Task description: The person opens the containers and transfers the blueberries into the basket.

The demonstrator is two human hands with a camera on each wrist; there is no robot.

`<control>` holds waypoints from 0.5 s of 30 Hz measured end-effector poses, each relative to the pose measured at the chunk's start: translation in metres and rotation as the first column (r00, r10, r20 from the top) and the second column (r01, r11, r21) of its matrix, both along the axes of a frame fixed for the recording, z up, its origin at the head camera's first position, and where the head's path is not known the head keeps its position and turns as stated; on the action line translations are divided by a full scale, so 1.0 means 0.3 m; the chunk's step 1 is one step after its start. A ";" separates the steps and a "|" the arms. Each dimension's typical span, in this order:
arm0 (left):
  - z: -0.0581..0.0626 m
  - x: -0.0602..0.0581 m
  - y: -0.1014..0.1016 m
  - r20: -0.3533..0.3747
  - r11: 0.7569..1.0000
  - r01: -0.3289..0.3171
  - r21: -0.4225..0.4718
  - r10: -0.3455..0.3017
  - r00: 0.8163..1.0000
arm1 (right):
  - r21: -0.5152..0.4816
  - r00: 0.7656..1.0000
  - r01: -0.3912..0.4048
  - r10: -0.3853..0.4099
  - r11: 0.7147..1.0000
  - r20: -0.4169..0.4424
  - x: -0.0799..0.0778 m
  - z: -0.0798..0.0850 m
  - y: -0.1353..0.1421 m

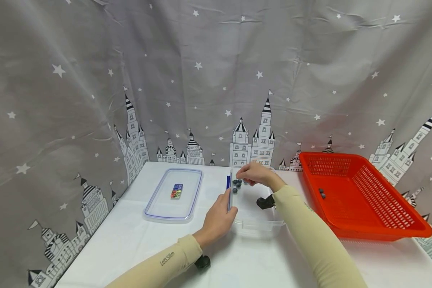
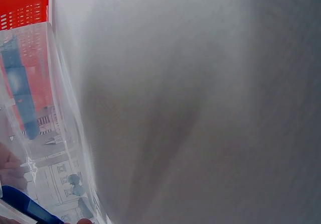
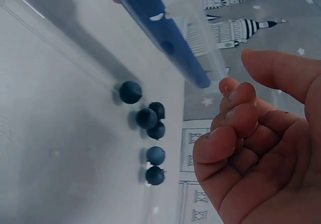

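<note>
A clear plastic food box [image 1: 257, 227] with blue-edged side latches stands at the middle of the table. My left hand [image 1: 219, 214] grips its left side by the blue latch [image 1: 229, 182]. Several blueberries [image 3: 130, 92] lie inside near the far left corner. Over that end of the box is my right hand [image 1: 257, 175], its fingers loosely curled and the thumb apart from them. Nothing shows between the fingers [image 3: 215, 143] in the right wrist view. The left wrist view catches the box wall and another blue latch [image 2: 20, 88].
Left of the box lies its clear lid [image 1: 163, 204], blue-rimmed and with a coloured sticker [image 1: 177, 191]. A red perforated basket [image 1: 360, 200] stands on the right, with a few blueberries [image 1: 322, 193] at its left side. Behind the table hangs a grey curtain [image 1: 209, 88] printed with castles.
</note>
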State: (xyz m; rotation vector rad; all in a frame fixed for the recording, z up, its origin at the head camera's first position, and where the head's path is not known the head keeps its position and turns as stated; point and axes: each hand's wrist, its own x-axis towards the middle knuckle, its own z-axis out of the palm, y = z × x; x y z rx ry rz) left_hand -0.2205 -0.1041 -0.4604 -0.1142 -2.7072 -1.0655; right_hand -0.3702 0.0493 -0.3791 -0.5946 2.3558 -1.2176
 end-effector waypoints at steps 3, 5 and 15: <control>-0.001 -0.001 0.001 0.004 1.000 -0.003 0.000 0.003 1.000 | 0.002 1.000 0.005 -0.005 1.000 0.010 -0.002 -0.017 -0.008; 0.000 0.001 0.002 0.007 1.000 -0.002 0.001 0.002 1.000 | 0.006 1.000 0.013 -0.014 1.000 0.015 -0.005 -0.029 -0.013; 0.010 0.005 0.000 -0.017 1.000 0.004 0.001 -0.004 1.000 | 0.044 0.994 0.105 -0.106 0.993 0.007 -0.004 -0.076 -0.037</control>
